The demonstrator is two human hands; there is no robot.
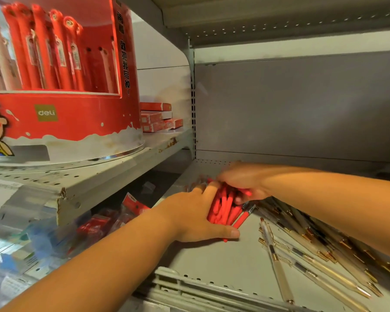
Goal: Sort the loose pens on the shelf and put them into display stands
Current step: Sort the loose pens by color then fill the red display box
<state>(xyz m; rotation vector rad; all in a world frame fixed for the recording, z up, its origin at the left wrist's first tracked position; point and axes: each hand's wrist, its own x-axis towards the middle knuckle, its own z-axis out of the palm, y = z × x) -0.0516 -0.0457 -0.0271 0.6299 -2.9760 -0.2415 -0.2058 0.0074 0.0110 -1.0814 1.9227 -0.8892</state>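
A bundle of red pens [225, 207] lies on the grey lower shelf [212, 262], gathered between both hands. My left hand [189, 217] cups the bundle from the left, thumb curled under its near end. My right hand [241, 181] curls over the far end from above. Several cream and gold pens [302, 248] lie loose in a heap to the right, partly under my right forearm. A round red display stand [61, 86] with red pens upright in its slots stands on the upper left shelf.
Small red boxes [158, 118] are stacked behind the stand. Below the left shelf hang packaged goods [92, 224]. The shelf's grey back wall [291, 109] rises behind the hands. A ribbed front rail [189, 287] edges the lower shelf.
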